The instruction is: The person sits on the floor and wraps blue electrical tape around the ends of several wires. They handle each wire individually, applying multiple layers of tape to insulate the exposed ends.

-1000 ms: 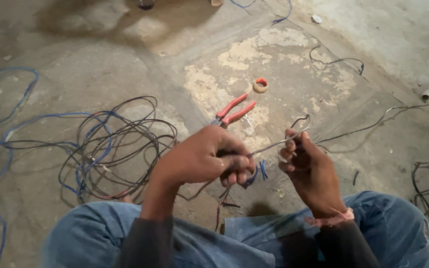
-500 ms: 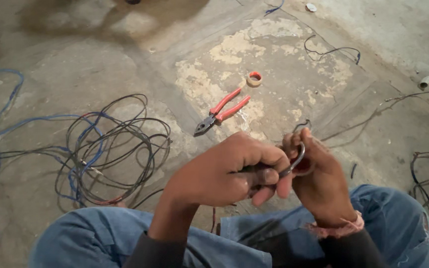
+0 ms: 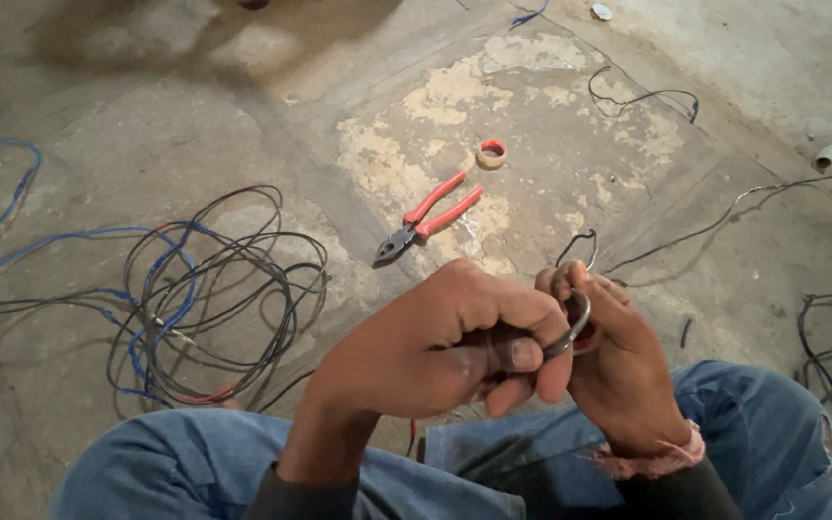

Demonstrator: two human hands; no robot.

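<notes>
I see a short loop of grey wire (image 3: 578, 323) pinched between my two hands, just above my knees in blue jeans (image 3: 772, 433), its curve standing roughly upright. My left hand (image 3: 445, 351) is fisted tight on the wire's left side, and my right hand (image 3: 618, 361) is closed on it from the right, the two touching. Beyond the wire, on the concrete floor (image 3: 243, 125), lie red-handled pliers (image 3: 426, 220), nearer my left hand.

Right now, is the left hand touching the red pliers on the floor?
Apart. The head view shows the left hand closed on a wire above the lap, while the pliers lie on the floor, bare concrete between them.
</notes>
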